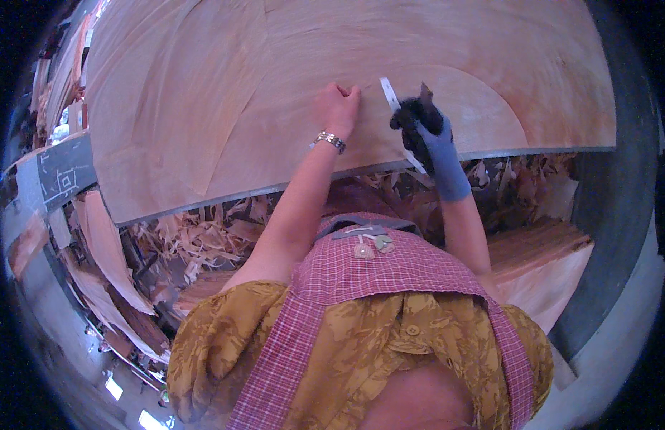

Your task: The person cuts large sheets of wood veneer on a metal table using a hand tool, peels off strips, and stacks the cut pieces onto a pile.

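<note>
A broad sheet of pale reddish wood veneer (296, 79) lies before me, its near edge curving across the view. My left hand (338, 107), bare with a metal-band watch (329, 141) at the wrist, rests on the sheet. Its fingers are curled in, thumb near the forefinger, and anything between them is too small to make out. To its right, my right hand (424, 129) wears a blue glove with black fingers and is closed round a narrow white strip (389, 93) with dark marks. The strip sticks out past both sides of the fist. A flat brown piece (425, 93) also juts up from the fingers.
Veneer scraps (203, 240) lie heaped beneath the near edge. A stack of wood sheets (540, 258) sits at the lower right. On the left are a grey beam (66, 168) with white markings and long veneer strips (110, 244).
</note>
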`<state>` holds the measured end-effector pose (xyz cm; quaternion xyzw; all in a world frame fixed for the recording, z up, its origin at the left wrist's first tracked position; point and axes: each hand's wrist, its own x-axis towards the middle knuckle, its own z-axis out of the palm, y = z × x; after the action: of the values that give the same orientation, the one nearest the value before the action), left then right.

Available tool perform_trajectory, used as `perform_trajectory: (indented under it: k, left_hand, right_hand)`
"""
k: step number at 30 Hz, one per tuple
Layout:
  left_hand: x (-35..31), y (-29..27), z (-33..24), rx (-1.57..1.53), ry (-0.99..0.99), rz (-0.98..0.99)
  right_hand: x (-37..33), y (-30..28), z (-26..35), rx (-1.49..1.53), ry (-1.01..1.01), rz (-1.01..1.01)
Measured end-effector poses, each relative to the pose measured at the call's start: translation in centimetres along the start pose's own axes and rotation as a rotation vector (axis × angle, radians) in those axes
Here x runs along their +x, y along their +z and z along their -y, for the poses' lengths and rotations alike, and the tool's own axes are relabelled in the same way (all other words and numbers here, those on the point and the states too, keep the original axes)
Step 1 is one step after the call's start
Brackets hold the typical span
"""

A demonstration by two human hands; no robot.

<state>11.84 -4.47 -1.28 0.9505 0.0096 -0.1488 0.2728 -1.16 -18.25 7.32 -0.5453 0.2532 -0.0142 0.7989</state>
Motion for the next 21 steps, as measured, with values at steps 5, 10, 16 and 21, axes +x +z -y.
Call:
perform_trajectory:
  k: [5,10,16,21]
  left_hand:
    - [-1.4,0.0,-0.7,-0.084,0.031,-0.053]
    - [-1.4,0.9,0.0,-0.014,0.135,-0.196]
    - [-0.5,2.0,1.4,0.144,0.665,-0.443]
    - [-0.5,2.8,2.8,0.231,0.885,-0.351]
  right_hand:
    - [5.1,-0.9,-4.9,-0.097,0.197,-0.016]
    - [6.3,-0.7,-6.8,-0.156,0.239,-0.084]
    - [6.4,-0.7,-7.2,-0.141,0.235,-0.067]
    - [6.6,-1.0,-7.5,-0.216,0.175,-0.092]
